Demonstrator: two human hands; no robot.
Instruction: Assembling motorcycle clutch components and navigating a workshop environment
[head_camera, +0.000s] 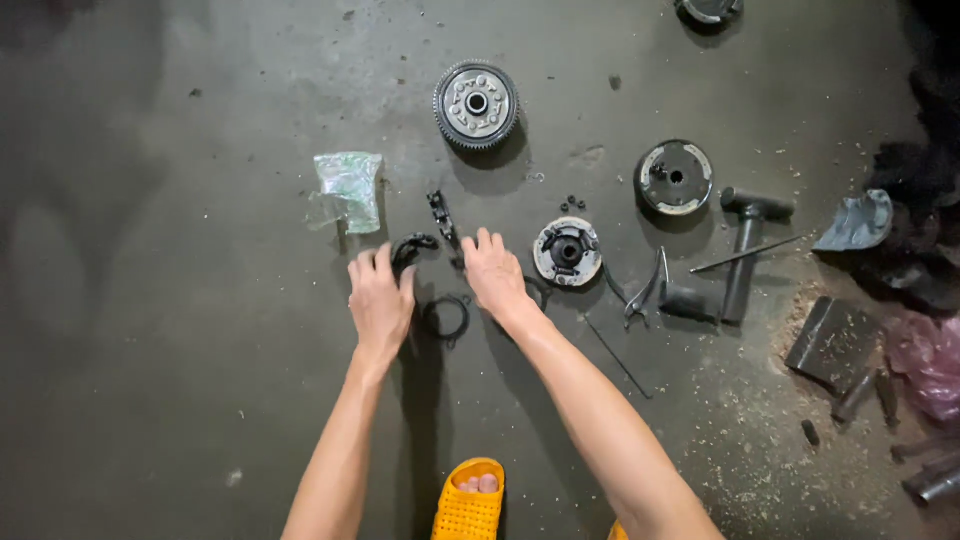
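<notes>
Both hands rest palm-down on the concrete floor (180, 300), fingers spread, grasping nothing — the left hand (380, 300) has its fingertips at a curved black shoe piece (413, 246), and the right hand (493, 275) touches a narrow black link part (441, 218) just above it. A thin black ring (446, 318) lies between the wrists. By the look of it, the small parts are being sorted and laid out; picking one up calls for a fingertip pinch. Beside the right hand sits a round hub plate (567, 251), with pliers (645, 290) beyond and a toothed clutch drum (477, 103) farther up.
</notes>
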